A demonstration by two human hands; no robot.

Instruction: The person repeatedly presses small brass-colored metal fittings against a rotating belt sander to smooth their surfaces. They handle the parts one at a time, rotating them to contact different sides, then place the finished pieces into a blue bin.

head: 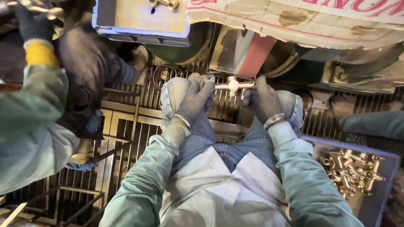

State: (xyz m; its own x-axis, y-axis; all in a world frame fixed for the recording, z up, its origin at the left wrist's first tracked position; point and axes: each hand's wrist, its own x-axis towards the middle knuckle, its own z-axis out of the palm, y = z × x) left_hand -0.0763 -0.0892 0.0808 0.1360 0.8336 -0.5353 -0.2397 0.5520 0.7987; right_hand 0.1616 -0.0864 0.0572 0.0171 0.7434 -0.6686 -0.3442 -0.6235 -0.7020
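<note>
Both my hands wear dark grimy gloves and reach out over my knees. A shiny brass cross-shaped fitting [232,85] is held between them. My left hand [194,101] grips its left end together with a crumpled grey rag [206,79]. My right hand [261,99] holds its right end. Just beyond the fitting stands a machine with a red and silver part [244,52]. I sit in blue jeans and a pale green jacket over a metal grate floor [130,122].
A blue tray [378,189] at my right holds several brass fittings [351,170]. Another blue tray [141,19] sits at the top. A second person [38,105] in a green jacket and dark glove works at the left. Another person's leg [370,122] lies at the right.
</note>
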